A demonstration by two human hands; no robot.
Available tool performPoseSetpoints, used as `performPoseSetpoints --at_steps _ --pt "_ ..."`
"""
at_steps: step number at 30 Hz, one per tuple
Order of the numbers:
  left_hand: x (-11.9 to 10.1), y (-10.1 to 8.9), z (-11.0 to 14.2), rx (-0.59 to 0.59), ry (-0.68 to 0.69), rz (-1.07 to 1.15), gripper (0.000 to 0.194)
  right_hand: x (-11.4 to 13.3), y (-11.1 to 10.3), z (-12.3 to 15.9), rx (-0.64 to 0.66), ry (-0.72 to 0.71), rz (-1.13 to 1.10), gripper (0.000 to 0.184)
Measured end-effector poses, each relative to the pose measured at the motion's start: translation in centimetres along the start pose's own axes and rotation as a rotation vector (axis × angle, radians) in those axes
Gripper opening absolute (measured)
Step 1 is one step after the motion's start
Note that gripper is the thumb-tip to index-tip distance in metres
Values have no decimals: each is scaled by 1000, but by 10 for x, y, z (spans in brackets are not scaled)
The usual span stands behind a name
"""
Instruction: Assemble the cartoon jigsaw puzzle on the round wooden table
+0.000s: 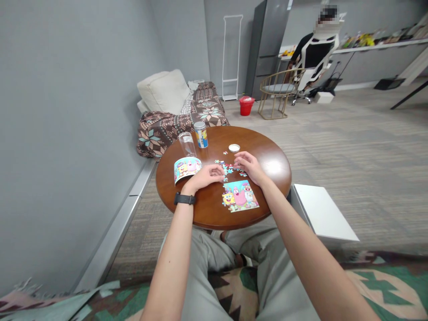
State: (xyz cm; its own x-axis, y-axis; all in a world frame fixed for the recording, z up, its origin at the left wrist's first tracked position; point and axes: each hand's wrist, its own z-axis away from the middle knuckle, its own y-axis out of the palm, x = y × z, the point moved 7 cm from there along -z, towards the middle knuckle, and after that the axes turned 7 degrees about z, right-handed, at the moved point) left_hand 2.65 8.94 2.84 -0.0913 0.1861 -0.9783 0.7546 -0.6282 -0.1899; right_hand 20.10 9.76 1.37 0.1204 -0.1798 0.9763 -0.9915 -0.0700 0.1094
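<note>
My left hand (pixel 210 175), with a dark band on its wrist, rests over the table left of the loose jigsaw pieces (pixel 229 170). Its fingers are curved, with thumb and fingertips apart. My right hand (pixel 249 166) hovers at the right side of the same pieces, fingers loosely bent and spread. I make out nothing held in either one. Below the hands lies a partly assembled cartoon jigsaw puzzle (pixel 241 196), its left edge uneven. A curved picture sheet (pixel 187 167) with the same characters stands left of my left hand.
On the round wooden table (pixel 270 156) are a clear glass (pixel 187 143), a printed can (pixel 201 136) and a round lid (pixel 234 147). A white box (pixel 323 209) stands at right. Beyond are a covered couch (pixel 207 104), a red bin (pixel 246 106) and a seated person (pixel 301 49).
</note>
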Motion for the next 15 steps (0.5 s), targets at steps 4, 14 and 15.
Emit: performPoseSetpoints --at_steps 4,14,15 --pt "3 -4 7 47 -63 -111 33 -2 0 -2 10 5 -2 39" --pt "-2 4 16 -7 11 -246 17 -5 1 -3 38 6 50 39" --pt "-3 6 16 -6 12 -255 16 -5 2 -2 48 4 70 39"
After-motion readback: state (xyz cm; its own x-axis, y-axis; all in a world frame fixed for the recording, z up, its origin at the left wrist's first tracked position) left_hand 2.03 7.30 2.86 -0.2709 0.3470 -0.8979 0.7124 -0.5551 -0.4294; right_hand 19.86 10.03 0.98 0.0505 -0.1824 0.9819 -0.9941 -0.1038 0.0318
